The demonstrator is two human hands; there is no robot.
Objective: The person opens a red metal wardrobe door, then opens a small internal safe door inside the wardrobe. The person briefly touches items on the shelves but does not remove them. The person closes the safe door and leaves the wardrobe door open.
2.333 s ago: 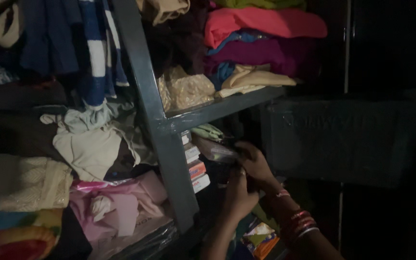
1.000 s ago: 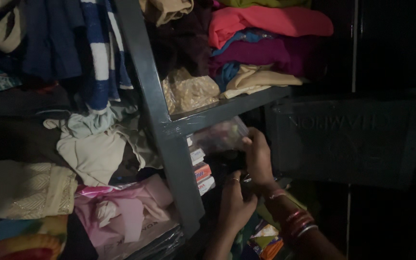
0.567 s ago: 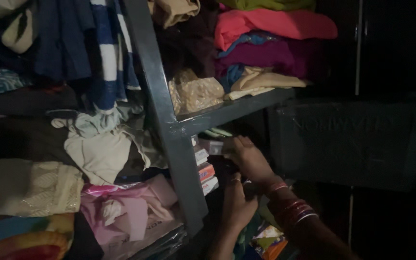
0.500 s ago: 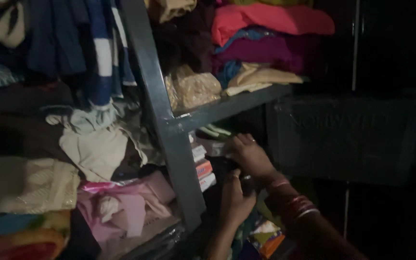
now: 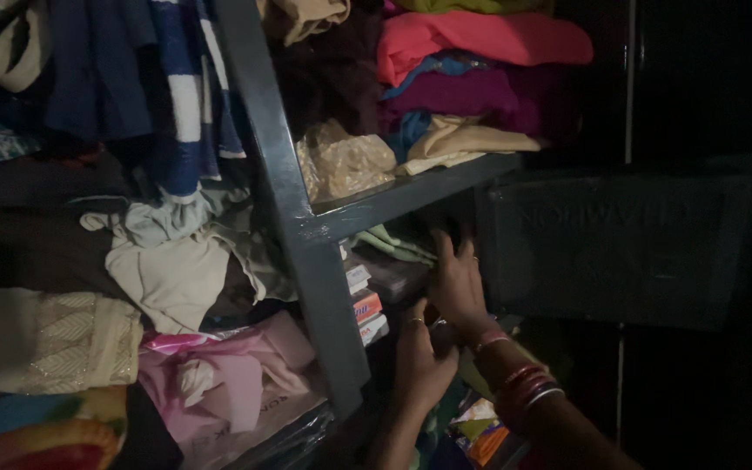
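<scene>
Reaching under the grey metal shelf [image 5: 411, 196] of the wardrobe, your right hand [image 5: 456, 280] lies with fingers spread flat, gripping nothing, against a clear plastic packet [image 5: 393, 271] that sits in the dim compartment just right of a stack of small cardboard boxes [image 5: 362, 300]. Your left hand [image 5: 421, 352], just below it, is curled, but you cannot tell whether it holds anything; the dark hides its palm. Red bangles [image 5: 522, 387] ring your right wrist. Folded pink and purple clothes [image 5: 472, 65] rest on the shelf above.
</scene>
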